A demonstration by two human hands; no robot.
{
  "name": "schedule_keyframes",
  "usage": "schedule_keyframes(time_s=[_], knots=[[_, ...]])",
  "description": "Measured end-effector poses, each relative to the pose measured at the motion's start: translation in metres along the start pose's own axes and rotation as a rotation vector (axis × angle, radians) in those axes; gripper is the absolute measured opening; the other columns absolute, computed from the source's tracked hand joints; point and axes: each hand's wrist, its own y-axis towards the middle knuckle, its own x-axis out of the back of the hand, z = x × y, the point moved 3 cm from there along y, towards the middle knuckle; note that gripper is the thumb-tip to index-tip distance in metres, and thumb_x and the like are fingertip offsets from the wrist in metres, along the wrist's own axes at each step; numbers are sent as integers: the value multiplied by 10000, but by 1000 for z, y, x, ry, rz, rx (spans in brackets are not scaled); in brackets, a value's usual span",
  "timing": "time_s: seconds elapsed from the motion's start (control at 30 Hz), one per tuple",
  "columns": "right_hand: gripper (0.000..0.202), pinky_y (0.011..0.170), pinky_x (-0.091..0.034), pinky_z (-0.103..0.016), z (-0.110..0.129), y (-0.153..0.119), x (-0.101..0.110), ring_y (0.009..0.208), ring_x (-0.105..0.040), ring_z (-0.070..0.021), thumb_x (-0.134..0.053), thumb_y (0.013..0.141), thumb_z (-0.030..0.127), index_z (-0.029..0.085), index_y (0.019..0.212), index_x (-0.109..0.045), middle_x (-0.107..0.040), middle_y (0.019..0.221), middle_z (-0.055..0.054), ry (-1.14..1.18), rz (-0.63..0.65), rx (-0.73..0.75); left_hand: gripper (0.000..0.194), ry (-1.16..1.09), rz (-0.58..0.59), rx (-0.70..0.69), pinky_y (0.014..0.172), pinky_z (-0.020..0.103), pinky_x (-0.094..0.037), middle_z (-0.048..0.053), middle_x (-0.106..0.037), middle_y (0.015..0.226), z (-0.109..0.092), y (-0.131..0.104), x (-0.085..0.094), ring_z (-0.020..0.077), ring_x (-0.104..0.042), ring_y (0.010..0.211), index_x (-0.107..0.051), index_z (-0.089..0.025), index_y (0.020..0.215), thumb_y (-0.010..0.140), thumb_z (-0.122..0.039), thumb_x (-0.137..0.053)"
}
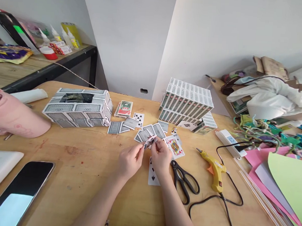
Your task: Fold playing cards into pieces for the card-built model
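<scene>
Both hands meet above the wooden table point(88, 191): left hand point(129, 161) and right hand point(160, 158) each pinch an edge of a small folded playing card point(149, 141) held between their fingertips, just clear of the surface. Under the right wrist lies a face-up spade card point(152, 175), flat on the table. Just right of the held card rests a king card point(175, 146), and beyond it a loose scatter of face-down cards point(149, 130). Black scissors point(184, 179) lie near the right hand, with a yellow glue gun point(214, 167) farther right, its cord running to a white power strip point(228, 139). Behind the scatter stands a stack of card boxes point(186, 100); to its left, a card-covered box point(79, 108). A phone point(21, 190) lies at near left.
</scene>
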Motion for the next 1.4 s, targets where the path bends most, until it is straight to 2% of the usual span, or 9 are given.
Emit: schedule_keyframes(time_s=[0.23,0.47,0.67,0.8,0.87,0.97,1.07,1.23,1.4], knots=[[320,630,-480,-259,-1,0,0,670,-642,-172,-464,837,365,160,991,-654,-712,779,-69,-73,-18,9,211,31,-5,-52,544,220,-422,33,-654,574,-2,-2,-1,123,-609,519,-636,-158,931,878,-189,-435],[362,504,-383,-221,6,-1,4,476,-505,-119,-430,853,417,153,826,-676,-610,553,-11,-208,-77,29,199,31,-19,-106,549,222,-422,29,-672,621,-4,-3,-1,120,-610,524,-626,-159,961,869,-152,-450],[327,534,-404,-225,9,-2,6,515,-536,-128,-465,833,412,160,767,-663,-638,588,-27,-173,-135,-9,209,9,-20,-162,542,215,-423,23,-654,589,-4,-4,-2,117,-605,506,-624,-147,986,856,-124,-462],[304,511,-416,-227,7,1,8,481,-521,-124,-497,805,396,157,697,-649,-617,536,-21,-132,-146,-19,181,-61,-37,-67,536,201,-428,30,-666,605,0,-3,-2,116,-607,504,-640,-157,927,851,-157,-475],[275,553,-460,-234,5,3,7,555,-582,-143,-506,796,370,148,800,-668,-672,645,-42,-20,-70,-26,171,-108,-59,19,537,193,-435,34,-668,614,4,-1,0,113,-606,507,-643,-156,889,849,-186,-480],[297,645,-507,-254,3,3,0,722,-649,-181,-509,786,322,143,961,-669,-708,825,-67,109,111,-30,176,-124,-96,132,531,189,-435,32,-663,617,9,0,3,113,-604,520,-638,-157,817,846,-226,-478],[304,660,-510,-259,1,2,-3,739,-655,-190,-508,780,297,146,981,-680,-706,806,-63,63,185,-41,187,-128,-107,200,519,187,-427,22,-639,580,14,1,4,111,-589,502,-628,-159,761,839,-245,-481],[276,647,-489,-250,2,2,-2,700,-659,-184,-469,814,279,152,929,-684,-701,737,-54,-75,180,19,183,-191,-82,209,539,185,-432,26,-642,589,14,0,3,114,-600,518,-624,-155,752,836,-238,-484],[283,574,-440,-254,8,-3,-3,607,-647,-186,-436,836,266,146,868,-690,-714,716,-74,-368,62,107,187,-189,-66,178,505,179,-405,25,-636,570,8,-1,1,107,-582,487,-633,-151,756,838,-229,-485]])
